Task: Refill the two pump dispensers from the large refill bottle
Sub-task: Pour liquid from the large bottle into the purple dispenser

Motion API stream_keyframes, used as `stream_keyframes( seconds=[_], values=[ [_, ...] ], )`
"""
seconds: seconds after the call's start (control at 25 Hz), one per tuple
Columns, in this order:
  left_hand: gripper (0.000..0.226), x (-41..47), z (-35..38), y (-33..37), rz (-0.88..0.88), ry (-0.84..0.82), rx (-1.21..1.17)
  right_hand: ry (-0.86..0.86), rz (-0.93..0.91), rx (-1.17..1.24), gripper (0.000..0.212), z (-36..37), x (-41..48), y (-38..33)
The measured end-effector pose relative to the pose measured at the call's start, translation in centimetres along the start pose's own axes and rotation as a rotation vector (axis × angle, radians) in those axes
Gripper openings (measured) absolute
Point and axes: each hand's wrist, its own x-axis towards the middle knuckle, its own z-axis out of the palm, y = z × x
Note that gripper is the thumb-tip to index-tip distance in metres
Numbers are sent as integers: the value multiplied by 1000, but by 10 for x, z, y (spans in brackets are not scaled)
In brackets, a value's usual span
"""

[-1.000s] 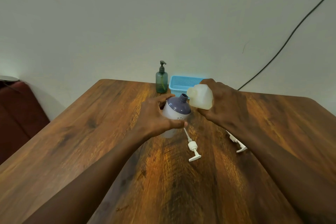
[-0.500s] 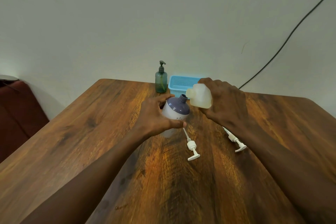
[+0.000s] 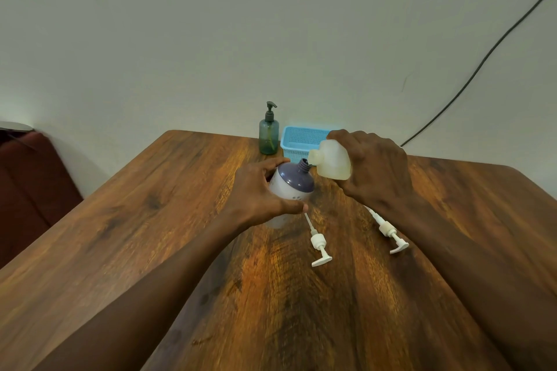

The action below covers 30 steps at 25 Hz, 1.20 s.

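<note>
Bare table (image 3: 126, 235) left; two pump heads (image 3: 319, 245) lying right of centre.

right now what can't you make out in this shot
Head view only:
- Lower body of the purple-topped bottle: wrapped by the left hand.
- Most of the refill bottle: behind the right hand.
- Any liquid stream at the necks: too small.
- Right pump head tube: partly under the forearm.

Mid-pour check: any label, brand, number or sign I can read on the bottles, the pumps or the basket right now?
None can be read.
Purple-topped dispenser, held in the left hand: small dark marks on its white body, too small and blurred to read.
Refill bottle, in the right hand: no label shows.
Green pump bottle: no text shows.
Blue basket: no text.
Two loose white pumps: no markings visible.
</note>
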Motion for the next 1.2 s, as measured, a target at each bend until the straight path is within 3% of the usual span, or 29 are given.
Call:
stream_keyframes(
  seconds=[1.2],
  values=[
    [74,-4,1,3,3,-15,28,-15,-38,-10,74,-6,0,-2]
  ],
)
